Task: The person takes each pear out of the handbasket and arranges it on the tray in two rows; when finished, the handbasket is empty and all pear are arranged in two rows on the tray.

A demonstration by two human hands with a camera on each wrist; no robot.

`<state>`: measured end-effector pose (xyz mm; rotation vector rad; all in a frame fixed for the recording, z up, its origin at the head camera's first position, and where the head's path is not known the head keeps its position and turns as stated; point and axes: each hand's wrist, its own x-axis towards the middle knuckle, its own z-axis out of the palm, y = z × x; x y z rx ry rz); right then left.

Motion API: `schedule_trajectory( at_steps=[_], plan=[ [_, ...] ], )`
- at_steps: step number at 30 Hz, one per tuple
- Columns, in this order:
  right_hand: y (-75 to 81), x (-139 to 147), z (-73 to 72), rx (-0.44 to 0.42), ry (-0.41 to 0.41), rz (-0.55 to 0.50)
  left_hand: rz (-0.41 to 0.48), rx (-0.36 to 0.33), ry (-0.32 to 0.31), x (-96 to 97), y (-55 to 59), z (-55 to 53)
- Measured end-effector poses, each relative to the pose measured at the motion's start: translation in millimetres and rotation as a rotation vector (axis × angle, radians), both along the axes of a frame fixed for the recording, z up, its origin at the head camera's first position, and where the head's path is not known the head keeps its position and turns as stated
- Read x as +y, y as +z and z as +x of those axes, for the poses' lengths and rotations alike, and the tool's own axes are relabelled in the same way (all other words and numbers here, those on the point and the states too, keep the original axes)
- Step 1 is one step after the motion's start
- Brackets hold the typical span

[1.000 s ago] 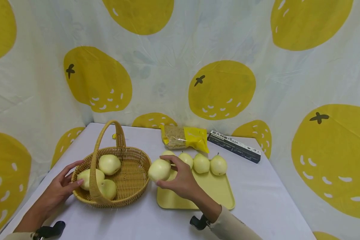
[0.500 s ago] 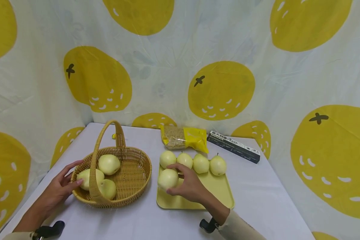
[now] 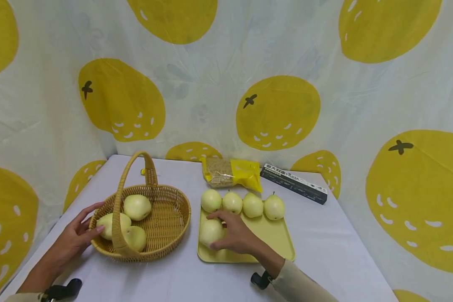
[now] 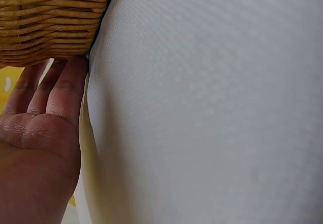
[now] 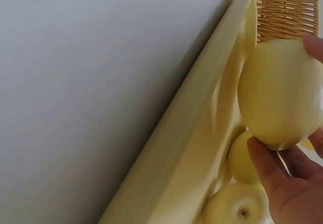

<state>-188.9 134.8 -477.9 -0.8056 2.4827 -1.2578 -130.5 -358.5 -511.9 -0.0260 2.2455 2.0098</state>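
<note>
1. Gripping one pear (image 3: 210,233): right hand (image 3: 235,233), clamped on the fruit, thumb on the near side, fingers on the far side.
2. Held pear, location: over the left part of the yellow tray (image 3: 275,241), just inside its left edge. Contact with the tray floor: cannot be told.
3. Relation to grip: fruit lies leftward of the palm, toward the tray's left edge. Form nearly round; no clear long axis. Right hand the nearer; left hand (image 3: 73,241) well apart, beyond the tray's left side.
4. Row of four pears (image 3: 253,205): along the tray's far edge. Leftmost one directly behind the held fruit, right fingers near it.
5. Wicker basket (image 3: 167,218), with arched handle (image 3: 117,209): left of the tray, near, not touching. Three pears (image 3: 137,207) in its left half.
6. Left hand, state: at the basket end farthest from the tray, thumb over the rim, fingers against the outer wall.
7. Room and edges: tray floor shows rightward to the tray's right edge; low raised rim all round; narrow strip of white tabletop (image 3: 193,235) between tray and basket.
8. Beyond the tray's far edge: yellow packet (image 3: 232,174); dark box (image 3: 294,184), farther right.
</note>
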Motion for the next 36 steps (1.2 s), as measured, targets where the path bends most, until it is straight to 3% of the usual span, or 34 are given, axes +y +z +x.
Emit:
schedule_trajectory(
  at_steps=[6,17,36],
  plan=[
    [-3.2,-7.7,-2.5,0.021,0.030,0.062,-0.001,0.002,0.001,-1.7,0.1,1.0],
    [-6.4,-2.6,-5.1,-0.004,-0.025,-0.048,0.023,-0.002,0.006,-0.3,0.5,1.3],
    [-4.1,4.3,0.7,-0.060,-0.073,-0.063,0.009,-0.012,0.004,-2.1,1.2,0.4]
  ],
)
